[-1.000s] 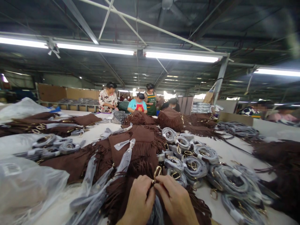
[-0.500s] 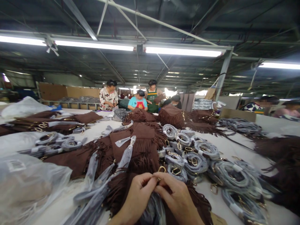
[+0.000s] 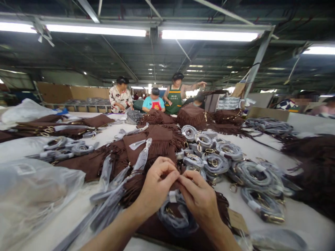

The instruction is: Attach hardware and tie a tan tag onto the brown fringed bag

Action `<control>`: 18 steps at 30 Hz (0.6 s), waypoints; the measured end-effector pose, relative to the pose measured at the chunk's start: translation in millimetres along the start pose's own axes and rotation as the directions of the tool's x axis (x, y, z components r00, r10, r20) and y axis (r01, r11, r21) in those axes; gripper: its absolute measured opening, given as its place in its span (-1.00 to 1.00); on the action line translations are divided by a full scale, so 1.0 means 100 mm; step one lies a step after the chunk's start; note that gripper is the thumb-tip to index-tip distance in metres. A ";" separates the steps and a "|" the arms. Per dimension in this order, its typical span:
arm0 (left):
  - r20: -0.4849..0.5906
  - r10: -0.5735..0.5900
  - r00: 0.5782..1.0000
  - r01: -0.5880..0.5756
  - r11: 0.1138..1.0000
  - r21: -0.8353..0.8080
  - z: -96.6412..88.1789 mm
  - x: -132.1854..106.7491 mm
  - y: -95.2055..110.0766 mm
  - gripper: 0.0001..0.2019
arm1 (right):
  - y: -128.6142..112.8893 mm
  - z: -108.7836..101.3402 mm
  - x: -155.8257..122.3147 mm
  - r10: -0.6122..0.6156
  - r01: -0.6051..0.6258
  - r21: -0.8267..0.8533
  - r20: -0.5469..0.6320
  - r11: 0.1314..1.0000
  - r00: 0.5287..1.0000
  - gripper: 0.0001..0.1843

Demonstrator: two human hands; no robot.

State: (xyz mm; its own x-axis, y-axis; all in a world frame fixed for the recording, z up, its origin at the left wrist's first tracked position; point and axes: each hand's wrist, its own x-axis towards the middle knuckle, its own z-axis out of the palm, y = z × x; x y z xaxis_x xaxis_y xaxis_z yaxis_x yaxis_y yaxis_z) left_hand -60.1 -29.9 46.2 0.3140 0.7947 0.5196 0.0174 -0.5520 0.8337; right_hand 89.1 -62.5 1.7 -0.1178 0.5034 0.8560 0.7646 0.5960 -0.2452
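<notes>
My left hand (image 3: 159, 181) and my right hand (image 3: 199, 193) meet fingertip to fingertip, each closed in a pinch. Whatever sits between the fingers is too small or too hidden to make out. Just below them lies a coiled strap (image 3: 179, 225) in clear plastic, with a white band round it and gold hardware showing. It rests over a dark brown fringed bag (image 3: 151, 226), partly covered by my forearms. Beyond my hands, more brown fringed bags (image 3: 159, 136) are piled up, with a plastic-wrapped strap (image 3: 142, 157) lying across them.
Many wrapped strap coils (image 3: 216, 162) crowd the right side. A clear plastic bag (image 3: 39, 195) bulges at the left. A cardboard tag (image 3: 237, 221) lies near my right wrist. Across the table are several co-workers, one in a green apron (image 3: 175, 99) with an arm stretched out.
Both hands have risen and moved farther out, still pinched together, leaving the coiled strap beneath more visible. The view tilts down slightly. The green-aproned co-worker has extended an arm to the right.
</notes>
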 end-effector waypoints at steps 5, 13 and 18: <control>0.117 0.222 0.968 -0.233 0.968 0.092 0.04 0.09 0.39 -0.88 | -0.06 -0.30 0.10 0.163 -0.155 0.232 -0.018 0.960 0.986 -0.83; 0.666 -0.164 0.728 -0.340 0.756 0.559 -0.15 -0.56 -0.28 -0.57 | 0.12 -1.21 0.00 0.471 -0.411 0.292 -0.176 0.864 0.865 -0.89; 0.660 -0.258 0.705 -0.373 0.656 0.656 -0.13 -0.59 -0.56 -0.88 | 0.22 -1.60 -0.17 0.424 -0.449 0.359 0.152 0.818 0.893 -0.91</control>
State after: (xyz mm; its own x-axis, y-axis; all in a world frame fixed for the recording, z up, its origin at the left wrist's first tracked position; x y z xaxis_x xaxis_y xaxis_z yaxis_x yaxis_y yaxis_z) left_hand -91.7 -42.8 -29.2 0.8436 0.5363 0.0275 0.5168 -0.8246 0.2302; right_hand 209.7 -157.7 54.8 0.1226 0.7970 0.5915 0.4511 0.4861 -0.7485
